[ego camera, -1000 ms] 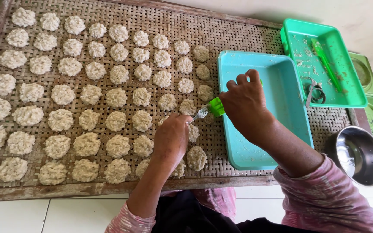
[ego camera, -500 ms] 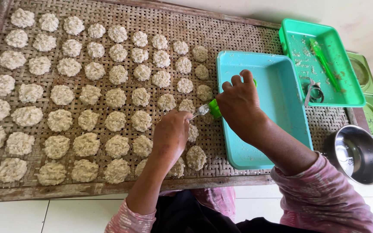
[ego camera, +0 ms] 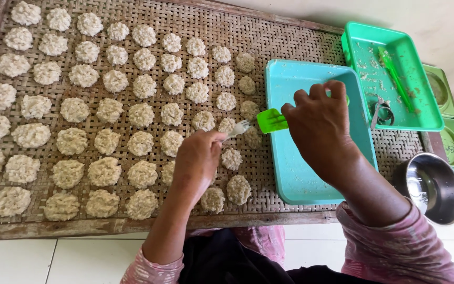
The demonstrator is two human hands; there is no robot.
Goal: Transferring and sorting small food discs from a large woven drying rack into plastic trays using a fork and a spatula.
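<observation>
Teal tray (ego camera: 311,173) bare beneath right hand (ego camera: 319,126), grip pinching green spatula (ego camera: 271,121); left hand (ego camera: 198,160) clasping fork (ego camera: 239,128)

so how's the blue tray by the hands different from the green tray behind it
The turquoise tray lies nearer the person, under the right hand, and looks nearly clean; the green tray sits farther right, speckled with crumbs. The green tray holds a green utensil and a metal ring; the turquoise tray holds nothing. Both are shallow rectangular plastic trays.
</observation>
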